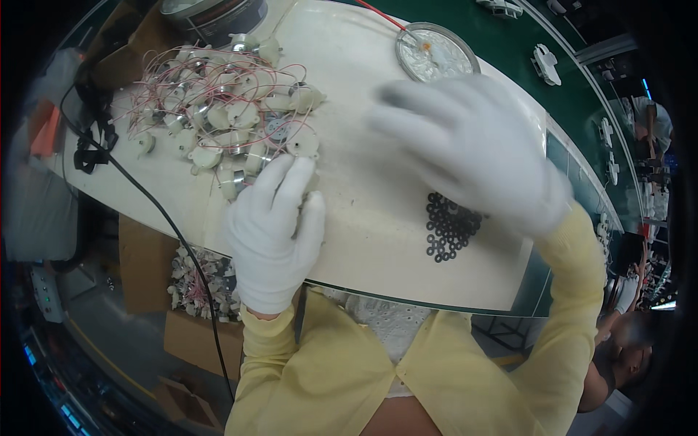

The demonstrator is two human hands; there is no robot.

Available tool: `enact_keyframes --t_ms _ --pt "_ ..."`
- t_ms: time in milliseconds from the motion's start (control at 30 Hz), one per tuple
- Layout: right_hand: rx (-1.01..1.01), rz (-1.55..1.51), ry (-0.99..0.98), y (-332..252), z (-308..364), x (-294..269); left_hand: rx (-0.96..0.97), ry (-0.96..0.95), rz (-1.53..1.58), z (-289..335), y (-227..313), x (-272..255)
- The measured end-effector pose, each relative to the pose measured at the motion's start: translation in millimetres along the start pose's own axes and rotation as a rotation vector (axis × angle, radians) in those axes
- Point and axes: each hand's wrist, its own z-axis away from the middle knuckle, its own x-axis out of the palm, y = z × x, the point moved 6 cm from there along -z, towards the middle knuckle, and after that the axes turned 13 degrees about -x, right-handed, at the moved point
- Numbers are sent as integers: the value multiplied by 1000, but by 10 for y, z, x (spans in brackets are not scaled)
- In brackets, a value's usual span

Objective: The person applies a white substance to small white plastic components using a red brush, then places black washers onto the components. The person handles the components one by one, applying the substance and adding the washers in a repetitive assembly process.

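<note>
My left hand [273,236], in a white glove, is at the near edge of a pile of small motors [207,116] with white plastic housings and thin red and pale wires. Its fingers are closed about a small motor [302,140] whose round white end shows past the fingertips; the rest is covered by the glove. My right hand [469,149], also gloved, is smeared by motion above the table's right half. Whether it holds anything cannot be made out. Below it lies a cluster of small black rings [451,229], partly covered by the hand.
A round tin [400,59] of whitish paste stands at the far side, a red-handled stick [382,14] in it. A large dark tub [218,22] is at the far left. A black cable [156,207] crosses the table's left edge. Cardboard boxes [145,265] stand below; one contains more parts.
</note>
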Motion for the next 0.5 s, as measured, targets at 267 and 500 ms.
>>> enact_keyframes --t_ms 267,500 --pt "-273 -338 4 329 -844 808 -140 -158 -21 -82 84 -12" --pt "-71 -540 10 313 -491 845 -173 -166 -23 -85 64 -25"
